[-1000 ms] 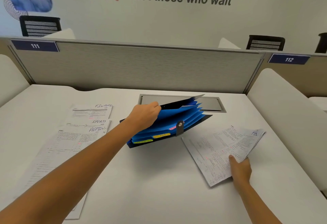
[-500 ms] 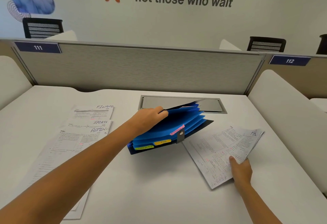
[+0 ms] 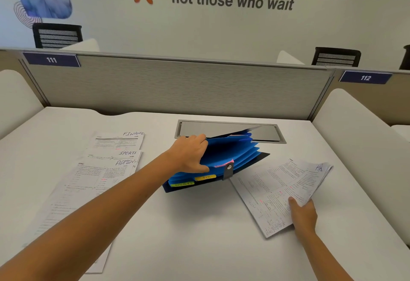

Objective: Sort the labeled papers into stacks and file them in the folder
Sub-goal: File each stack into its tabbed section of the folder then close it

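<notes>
A blue accordion folder [image 3: 230, 158] lies open in the middle of the white desk, with pink, yellow and green tabs along its front. My left hand [image 3: 192, 153] grips its upper dividers, fingers over the back edge and thumb on the front. To the right, my right hand [image 3: 302, 213] pinches a stack of papers marked HR [image 3: 279, 189], which sits slightly lifted and fanned. On the left lie stacks marked FINANCE [image 3: 119, 141], SPORTS [image 3: 124, 154] and ADMIN [image 3: 93, 181], overlapping one another.
A grey metal cable hatch [image 3: 228, 128] is set into the desk just behind the folder. A grey partition [image 3: 177, 85] closes the back of the desk, and white padded side panels [image 3: 359, 138] stand at both sides.
My left hand has shifted its grip on the folder's dividers, pressing them lower and more closed. The HR papers in my right hand have stayed nearly in place.
</notes>
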Motion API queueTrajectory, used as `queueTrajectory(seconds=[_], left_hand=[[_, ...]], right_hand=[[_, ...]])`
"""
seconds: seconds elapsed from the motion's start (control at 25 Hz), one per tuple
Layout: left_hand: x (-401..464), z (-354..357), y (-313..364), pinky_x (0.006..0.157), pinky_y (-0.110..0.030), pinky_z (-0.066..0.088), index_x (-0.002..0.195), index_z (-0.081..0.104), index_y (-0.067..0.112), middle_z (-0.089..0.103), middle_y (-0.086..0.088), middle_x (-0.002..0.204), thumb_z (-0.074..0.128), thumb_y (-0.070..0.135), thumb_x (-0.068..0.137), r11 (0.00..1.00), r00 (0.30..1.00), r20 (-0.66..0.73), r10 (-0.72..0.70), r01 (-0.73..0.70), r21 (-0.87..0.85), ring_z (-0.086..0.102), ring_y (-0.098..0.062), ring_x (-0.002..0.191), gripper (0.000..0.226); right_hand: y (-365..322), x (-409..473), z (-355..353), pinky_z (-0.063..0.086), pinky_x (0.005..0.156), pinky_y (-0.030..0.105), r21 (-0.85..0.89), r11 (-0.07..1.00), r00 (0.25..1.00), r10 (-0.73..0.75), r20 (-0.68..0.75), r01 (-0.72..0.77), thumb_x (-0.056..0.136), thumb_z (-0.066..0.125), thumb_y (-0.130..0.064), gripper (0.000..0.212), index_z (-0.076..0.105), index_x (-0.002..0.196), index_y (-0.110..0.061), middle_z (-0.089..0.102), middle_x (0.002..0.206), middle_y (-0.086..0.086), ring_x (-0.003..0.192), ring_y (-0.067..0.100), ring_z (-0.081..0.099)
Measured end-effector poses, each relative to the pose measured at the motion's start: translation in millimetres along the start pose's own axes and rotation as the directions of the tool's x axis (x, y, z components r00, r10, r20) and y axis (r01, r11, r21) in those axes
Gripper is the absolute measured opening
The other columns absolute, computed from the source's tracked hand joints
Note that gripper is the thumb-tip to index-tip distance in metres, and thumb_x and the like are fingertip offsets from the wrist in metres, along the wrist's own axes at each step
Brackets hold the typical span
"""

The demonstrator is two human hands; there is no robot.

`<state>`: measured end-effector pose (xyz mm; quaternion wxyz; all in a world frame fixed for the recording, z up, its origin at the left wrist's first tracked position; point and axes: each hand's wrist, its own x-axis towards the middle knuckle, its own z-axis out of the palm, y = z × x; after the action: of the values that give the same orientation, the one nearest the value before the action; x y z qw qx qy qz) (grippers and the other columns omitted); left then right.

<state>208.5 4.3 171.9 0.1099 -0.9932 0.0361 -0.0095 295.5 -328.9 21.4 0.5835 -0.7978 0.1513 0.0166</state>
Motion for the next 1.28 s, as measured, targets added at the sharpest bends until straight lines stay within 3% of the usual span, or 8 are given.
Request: queueTrajectory(seconds=[0.16,0.56,0.68,0.8,0.92,1.08,1.16,1.28], left_hand=[[0.8,-2.2,5.7,0.061,-0.029,0.042,0.115,0.053,0.010,0.053,-0.005,0.110,0.042,0.023,0.096,0.999,0.995,-0.090,-0.043,0.041,-0.023,0.057,-0.021,0.085,0.026],[2.3,-14.8,1.4,0.044,-0.024,0.021,0.116,0.047,0.012,0.059,-0.007,0.101,0.038,0.016,0.100,0.995,0.986,-0.133,-0.096,0.096,-0.008,0.042,-0.021,0.062,0.019],[0.5,-16.0,3.0,0.050,-0.027,0.028,0.118,0.042,0.011,0.055,-0.005,0.086,0.040,0.012,0.098,0.993,0.988,-0.116,-0.107,0.099,-0.069,0.040,-0.023,0.059,0.021],[2.7,-10.6,4.1,0.044,-0.031,0.029,0.112,0.039,0.010,0.039,0.001,0.060,0.038,0.007,0.097,0.977,0.975,-0.134,-0.177,0.157,-0.145,0.032,-0.020,0.044,0.016],[4.1,-0.2,6.1,0.051,-0.037,0.041,0.115,0.040,0.010,0.055,-0.008,0.068,0.038,0.013,0.099,0.962,0.977,-0.128,-0.169,0.136,-0.237,0.048,-0.027,0.053,0.017],[5.3,4.9,4.8,0.060,-0.039,0.049,0.120,0.046,0.010,0.067,-0.015,0.091,0.038,0.019,0.100,0.953,0.980,-0.136,-0.144,0.101,-0.287,0.057,-0.029,0.069,0.024],[7.2,4.5,3.0,0.060,-0.035,0.045,0.121,0.049,0.008,0.067,-0.016,0.096,0.037,0.020,0.101,0.957,0.982,-0.134,-0.135,0.094,-0.275,0.055,-0.027,0.071,0.027],[8.0,4.0,2.0,0.064,-0.034,0.046,0.122,0.052,0.008,0.067,-0.016,0.101,0.037,0.023,0.101,0.962,0.985,-0.130,-0.112,0.075,-0.261,0.062,-0.030,0.081,0.029]], right_hand=[[-1.1,0.4,-1.0,0.049,0.094,0.051,0.006,1.000,1.000,0.022,0.000,-0.022,0.091,0.058,-0.015,0.041,0.046,0.129,-0.007,0.058,0.125,0.017,0.111,0.038,0.056],[-75.9,18.2,-38.7,0.049,0.093,0.048,0.100,0.994,0.984,-0.017,-0.177,0.035,0.084,0.064,-0.009,0.043,0.053,0.125,-0.003,0.059,0.126,0.019,0.110,0.037,0.059],[-136.9,14.8,-72.0,0.050,0.087,0.040,0.247,0.966,0.996,-0.070,-0.049,0.080,0.084,0.063,0.001,0.044,0.053,0.127,0.000,0.059,0.127,0.018,0.103,0.032,0.062],[-193.1,-2.0,-109.5,0.049,0.054,0.023,0.121,0.986,0.984,-0.130,0.120,0.115,0.085,0.063,-0.003,0.039,0.057,0.123,0.001,0.069,0.099,0.006,0.060,0.013,0.062],[-221.1,-16.8,-124.9,0.042,0.037,0.011,0.093,0.994,0.922,-0.081,0.380,0.048,0.087,0.059,-0.003,0.028,0.059,0.115,0.003,0.071,0.080,0.002,0.040,0.002,0.058],[-225.4,-21.3,-128.5,0.054,0.086,0.038,-0.286,0.923,0.739,0.003,0.674,0.257,0.051,0.088,-0.040,0.069,0.066,0.108,-0.008,0.074,0.099,0.007,0.086,0.025,0.072],[-221.8,-23.8,-121.5,0.052,0.090,0.046,-0.312,0.924,0.640,0.105,0.761,0.220,0.039,0.093,-0.039,0.085,0.064,0.112,-0.008,0.071,0.108,0.012,0.097,0.036,0.068],[-216.9,-27.2,-99.2,0.050,0.093,0.043,-0.426,0.857,0.670,0.136,0.730,0.290,0.025,0.091,-0.053,0.095,0.066,0.107,-0.011,0.073,0.104,0.008,0.098,0.034,0.067]])
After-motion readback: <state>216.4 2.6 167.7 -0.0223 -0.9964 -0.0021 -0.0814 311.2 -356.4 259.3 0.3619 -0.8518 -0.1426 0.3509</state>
